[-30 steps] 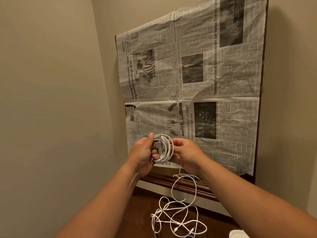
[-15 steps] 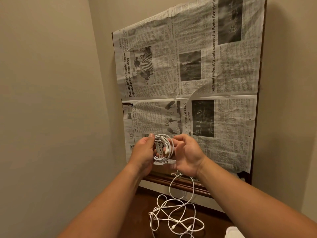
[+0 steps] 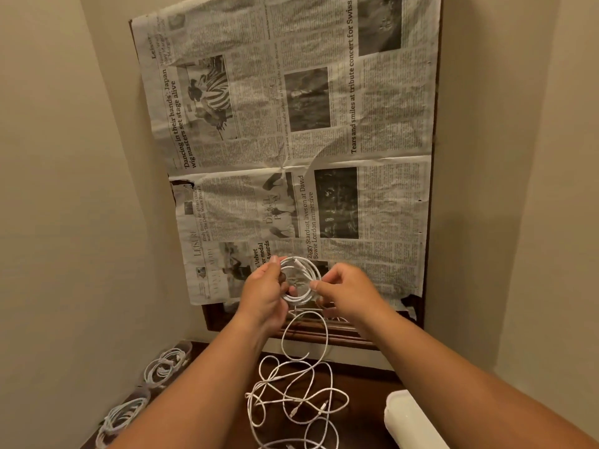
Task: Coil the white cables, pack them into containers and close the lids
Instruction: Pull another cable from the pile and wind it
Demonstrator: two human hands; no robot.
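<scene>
A small coil of white cable [image 3: 299, 280] is held up in front of the newspaper-covered board. My left hand [image 3: 264, 293] grips the coil's left side, thumb on top. My right hand [image 3: 345, 291] pinches the coil's right side between fingertips. From the coil a loose strand hangs down to a tangle of white cables [image 3: 291, 403] on the dark wooden table [image 3: 363, 413]. Two clear containers at the left each hold a coiled white cable [image 3: 163, 367], the nearer one [image 3: 121, 416] closer to me.
A white container lid or box [image 3: 411, 416] lies at the table's right front. A newspaper sheet [image 3: 291, 150] covers a dark framed board leaning against the beige wall behind the table. Walls close in on the left and right.
The camera has tilted down, bringing the containers at the left and the white box into sight. My right hand has shifted to pinch the coil's right edge; both hands stay on the coil.
</scene>
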